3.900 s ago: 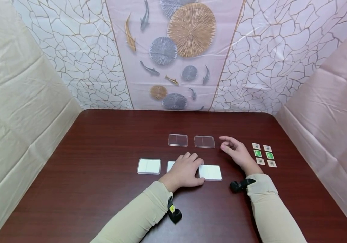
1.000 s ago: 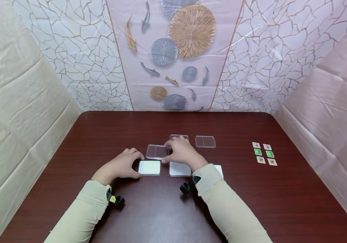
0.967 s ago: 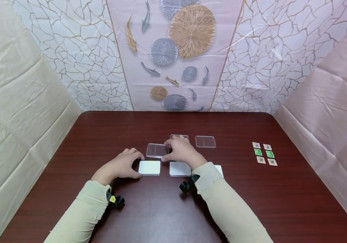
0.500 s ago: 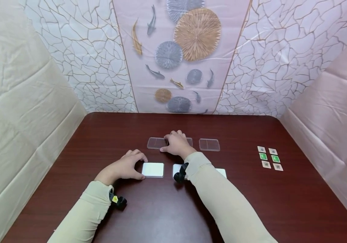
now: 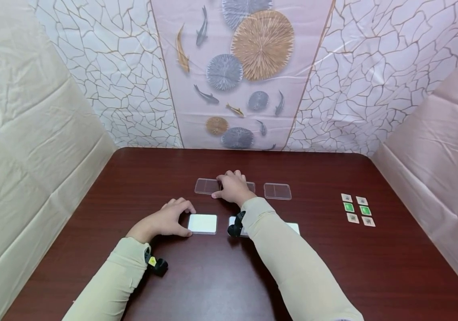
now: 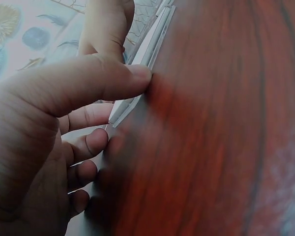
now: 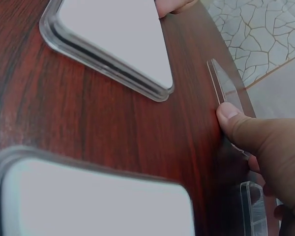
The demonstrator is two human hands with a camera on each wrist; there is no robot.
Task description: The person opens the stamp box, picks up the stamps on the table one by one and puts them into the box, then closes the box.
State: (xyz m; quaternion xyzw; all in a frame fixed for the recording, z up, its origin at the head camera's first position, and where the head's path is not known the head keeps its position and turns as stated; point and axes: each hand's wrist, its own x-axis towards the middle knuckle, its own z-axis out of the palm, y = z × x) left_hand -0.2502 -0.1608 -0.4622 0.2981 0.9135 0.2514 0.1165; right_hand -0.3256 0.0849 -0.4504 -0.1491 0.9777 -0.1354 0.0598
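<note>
My left hand (image 5: 165,218) holds a shallow clear plastic box with a white insert (image 5: 202,224) by its left end, thumb on the near edge and index finger at the far one. The left wrist view shows the thumb against the box's rim (image 6: 146,49). Farther back, my right hand (image 5: 235,188) pinches the right end of a clear lid (image 5: 206,186), low over the table. Its thumb shows on the lid's edge (image 7: 227,88) in the right wrist view. A second clear lid (image 5: 251,186) is partly hidden behind that hand, and a third lid (image 5: 278,191) lies to its right.
Two more white-filled boxes, a middle one (image 5: 231,220) and a right one (image 5: 294,227), lie partly under the right forearm. On the right, green tiles (image 5: 348,207) and pale printed tiles (image 5: 352,218) form two columns. Fabric walls border the dark red table (image 5: 197,281).
The right hand has taken the clear lid off the left box area and moved it back, level with the other two lids. The left hand has come to the left box and stays there.
</note>
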